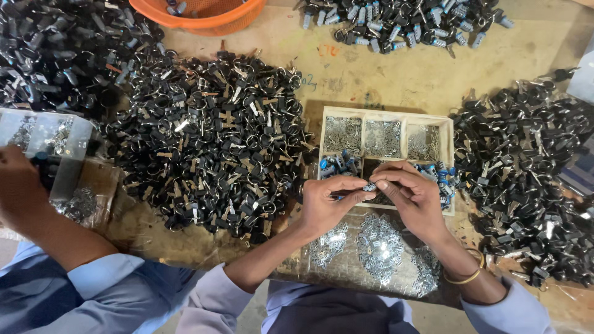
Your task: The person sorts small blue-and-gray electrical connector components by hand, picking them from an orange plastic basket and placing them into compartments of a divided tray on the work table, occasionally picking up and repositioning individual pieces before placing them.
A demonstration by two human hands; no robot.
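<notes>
Hands meet over a wooden tray (448, 162) on the counter (396, 77): left hand (328, 204) and right hand (413, 196) both pinch a small metal part (369, 186) between fingertips. Black key heaps (210, 136) flank the tray; a co-worker's hand (21, 188) rests at left.

Tabletop (396, 80): worn, scuffed tan wood, filling nearly the whole view.
Light: soft, even, with faint shadows.
</notes>
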